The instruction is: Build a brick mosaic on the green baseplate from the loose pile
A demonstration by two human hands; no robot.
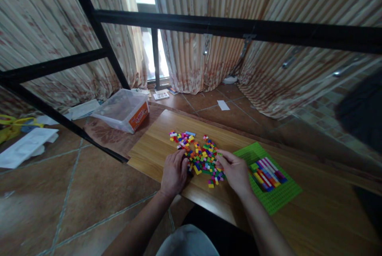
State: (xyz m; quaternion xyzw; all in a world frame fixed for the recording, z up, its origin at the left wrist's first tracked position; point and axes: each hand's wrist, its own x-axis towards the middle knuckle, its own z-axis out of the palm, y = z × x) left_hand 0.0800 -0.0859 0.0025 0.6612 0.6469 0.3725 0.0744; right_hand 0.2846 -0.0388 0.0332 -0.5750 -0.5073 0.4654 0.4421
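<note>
A loose pile of small coloured toy bricks point(205, 156) lies spread on the wooden table. At its left edge rests my left hand point(174, 171), fingers bent and held together; whatever they may hold is hidden. On the pile's right side, my right hand point(235, 169) has its thumb and forefinger close together at the bricks, and anything between them is too small to name. Just beyond the right hand lies a green baseplate point(277, 204). Rows of bricks point(268, 174) in white, red, blue, yellow, orange and purple are set on it.
The wooden table point(152, 144) runs from left to right. On the floor beyond its left end stands a clear plastic bin point(119, 107) with an orange label. A white tray point(25, 148) lies farther left. Black metal bars point(179, 21) cross in front of striped curtains point(191, 57).
</note>
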